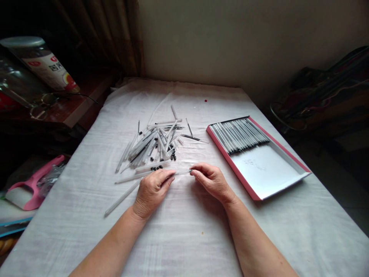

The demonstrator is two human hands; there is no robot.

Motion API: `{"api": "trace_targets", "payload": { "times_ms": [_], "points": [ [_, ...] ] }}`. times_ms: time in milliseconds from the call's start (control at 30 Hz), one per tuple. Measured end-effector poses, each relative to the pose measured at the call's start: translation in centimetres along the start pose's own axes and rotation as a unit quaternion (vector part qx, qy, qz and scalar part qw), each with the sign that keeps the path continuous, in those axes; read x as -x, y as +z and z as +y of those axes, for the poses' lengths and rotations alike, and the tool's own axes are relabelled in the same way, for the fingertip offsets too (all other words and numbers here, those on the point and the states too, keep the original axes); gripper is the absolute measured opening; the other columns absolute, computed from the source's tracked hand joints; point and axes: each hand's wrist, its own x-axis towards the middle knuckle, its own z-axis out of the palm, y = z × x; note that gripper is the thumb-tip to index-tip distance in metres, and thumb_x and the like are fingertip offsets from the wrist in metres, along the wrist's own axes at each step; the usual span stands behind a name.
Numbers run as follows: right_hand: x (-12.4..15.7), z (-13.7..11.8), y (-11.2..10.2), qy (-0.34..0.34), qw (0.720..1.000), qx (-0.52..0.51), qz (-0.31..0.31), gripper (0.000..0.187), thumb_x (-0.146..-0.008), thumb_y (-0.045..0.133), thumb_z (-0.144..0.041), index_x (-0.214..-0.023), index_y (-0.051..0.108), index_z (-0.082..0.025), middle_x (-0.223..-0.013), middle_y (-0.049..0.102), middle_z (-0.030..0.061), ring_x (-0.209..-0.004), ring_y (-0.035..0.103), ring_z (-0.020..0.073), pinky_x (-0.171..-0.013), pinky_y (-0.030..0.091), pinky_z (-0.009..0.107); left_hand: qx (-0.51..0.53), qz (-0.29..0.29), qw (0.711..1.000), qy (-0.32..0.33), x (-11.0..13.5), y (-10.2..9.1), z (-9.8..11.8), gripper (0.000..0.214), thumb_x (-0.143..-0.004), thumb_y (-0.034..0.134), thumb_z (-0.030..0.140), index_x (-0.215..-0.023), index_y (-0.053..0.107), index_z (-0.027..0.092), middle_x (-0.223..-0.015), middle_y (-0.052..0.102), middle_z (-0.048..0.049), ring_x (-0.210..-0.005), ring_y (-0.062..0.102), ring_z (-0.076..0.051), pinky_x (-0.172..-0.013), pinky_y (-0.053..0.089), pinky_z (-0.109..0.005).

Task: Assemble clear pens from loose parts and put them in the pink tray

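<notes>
Between my two hands lies a slim, see-through pen barrel, held level above the cloth. My left hand pinches its left part between thumb and fingers. At the other end, my right hand grips the tip, where a small dark bit shows; the fingers hide most of it. Beyond my left hand spreads a loose pile of clear pen barrels, with thin dark refills and small black plugs among them. To the right, a shallow pink-edged box holds a row of pens with dark ends.
A pale cloth covers the table. On the left, a side cabinet carries a labelled jar and eyeglasses. A pink-handled item lies below it. A wall rises behind the table.
</notes>
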Motion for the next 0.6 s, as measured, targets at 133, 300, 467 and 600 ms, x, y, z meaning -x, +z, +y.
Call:
{"api": "trace_targets", "payload": {
  "times_ms": [133,300,467,600],
  "points": [
    [-0.13,0.07,-0.17,0.040,0.996,-0.064,0.038,0.021,-0.079,0.065,-0.039,-0.081,0.071,-0.019,-0.068,0.069,0.0027,-0.057,0.059,0.0135,-0.056,0.050,0.026,-0.010,-0.012,1.000,-0.013,-0.21,-0.48,0.33,0.029,-0.090,0.053,0.035,-0.110,0.067,0.020,-0.094,0.074,-0.0070,-0.077,0.069,-0.016,-0.071,0.054,-0.025],
    [-0.39,-0.06,-0.66,0.064,0.988,-0.124,0.061,0.028,-0.074,0.069,-0.045,-0.080,0.070,-0.018,-0.067,0.070,0.0035,-0.055,0.059,0.0133,-0.055,0.051,0.027,-0.051,-0.009,0.999,-0.016,-0.20,-0.78,0.15,0.032,-0.094,0.045,0.037,-0.088,0.070,0.019,-0.075,0.072,-0.0048,-0.067,0.067,-0.016,-0.064,0.051,-0.023],
    [-0.45,-0.13,-0.63,0.077,0.986,-0.140,0.052,0.028,-0.073,0.071,-0.045,-0.082,0.071,-0.018,-0.068,0.070,0.0030,-0.055,0.058,0.0129,-0.056,0.051,0.028,-0.010,0.009,0.999,-0.050,-0.23,-0.43,0.12,0.019,-0.088,0.056,0.036,-0.093,0.065,0.019,-0.082,0.070,-0.0034,-0.063,0.063,-0.012,-0.063,0.050,-0.022],
    [-0.45,-0.01,-0.63,0.075,0.984,-0.152,0.057,0.027,-0.073,0.070,-0.043,-0.082,0.070,-0.018,-0.068,0.069,0.0025,-0.055,0.057,0.0120,-0.054,0.048,0.026,-0.010,-0.020,0.999,-0.044,-0.38,-0.47,0.19,0.022,-0.090,0.053,0.036,-0.097,0.066,0.019,-0.088,0.073,-0.0050,-0.072,0.067,-0.015,-0.068,0.052,-0.025]
  ]
}}
